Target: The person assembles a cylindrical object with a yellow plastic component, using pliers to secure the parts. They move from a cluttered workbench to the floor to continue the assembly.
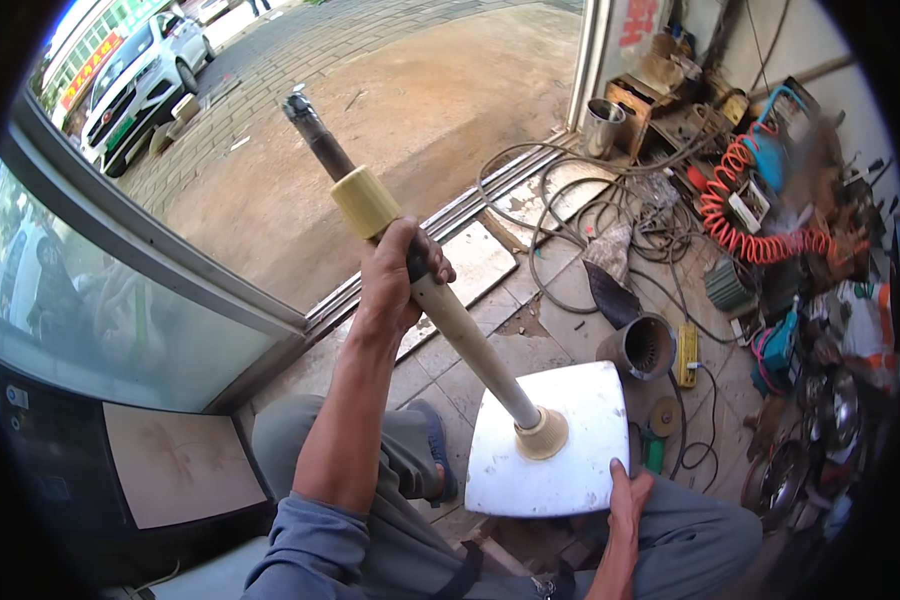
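Observation:
A stand, like that of a floor fan, lies tilted across my lap. Its cream pole (473,348) rises from a beige collar at the middle of a scuffed white square base (500,480). Round the upper part of the pole my left hand (398,268) is wrapped, just below a ribbed cream sleeve (362,202). Beyond that sleeve sticks out a dark rod (322,140) with a metal fitting at its tip. My right hand (625,500) grips the near right edge of the base, thumb on top and the other fingers partly hidden beneath.
Coiled hose (560,215) sprawls over the tiled floor ahead. To the right are a dark metal cylinder (645,347), a yellow power strip (686,355), an angle grinder (658,432), an orange spiral hose (722,215) and heaped tools. A glass door (100,290) stands left; a white car (140,80) is outside.

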{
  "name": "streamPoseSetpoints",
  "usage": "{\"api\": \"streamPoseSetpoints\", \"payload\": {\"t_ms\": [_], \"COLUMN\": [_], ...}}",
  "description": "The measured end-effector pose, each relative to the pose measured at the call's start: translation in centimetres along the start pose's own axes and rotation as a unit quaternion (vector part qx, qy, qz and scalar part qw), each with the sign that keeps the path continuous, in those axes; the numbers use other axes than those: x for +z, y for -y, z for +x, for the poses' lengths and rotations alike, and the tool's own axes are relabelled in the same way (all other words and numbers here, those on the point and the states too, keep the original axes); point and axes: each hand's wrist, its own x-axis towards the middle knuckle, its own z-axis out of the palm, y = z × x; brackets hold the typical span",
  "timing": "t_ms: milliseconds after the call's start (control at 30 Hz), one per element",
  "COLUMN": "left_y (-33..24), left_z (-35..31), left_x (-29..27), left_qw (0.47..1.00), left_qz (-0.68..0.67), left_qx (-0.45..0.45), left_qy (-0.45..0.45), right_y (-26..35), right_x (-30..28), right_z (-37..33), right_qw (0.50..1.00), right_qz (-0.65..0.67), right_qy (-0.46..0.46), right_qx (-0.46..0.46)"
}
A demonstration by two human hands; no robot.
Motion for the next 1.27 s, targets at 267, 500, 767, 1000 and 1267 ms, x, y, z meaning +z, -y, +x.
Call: {"api": "streamPoseSetpoints", "payload": {"t_ms": [267, 500, 767, 1000, 1267], "left_y": [1.2, 3.5, 7.4, 11.9, 12.8], "left_z": [4.2, 10.4, 17.2, 21.8, 23.2], "left_x": [-3.5, -5.4, -5.3, -2.6, -2.3], "left_qw": [0.996, 0.983, 0.956, 0.925, 0.923], "left_qz": [-0.042, -0.101, -0.17, -0.218, -0.223], "left_qx": [-0.07, -0.135, -0.155, -0.22, -0.228], "left_qy": [0.017, 0.079, 0.181, 0.223, 0.213], "right_y": [-0.1, 8.6, 10.4, 13.0, 14.9], "right_x": [-3.5, -1.3, 0.1, 2.3, 3.0], "right_z": [-2.7, -7.2, -6.4, -8.0, -10.3], "right_qw": [0.996, 0.964, 0.989, 0.978, 0.948], "right_qz": [-0.06, -0.193, -0.146, -0.108, -0.233], "right_qy": [0.025, -0.002, 0.019, -0.105, -0.037], "right_qx": [-0.054, -0.184, -0.027, 0.144, 0.213]}}
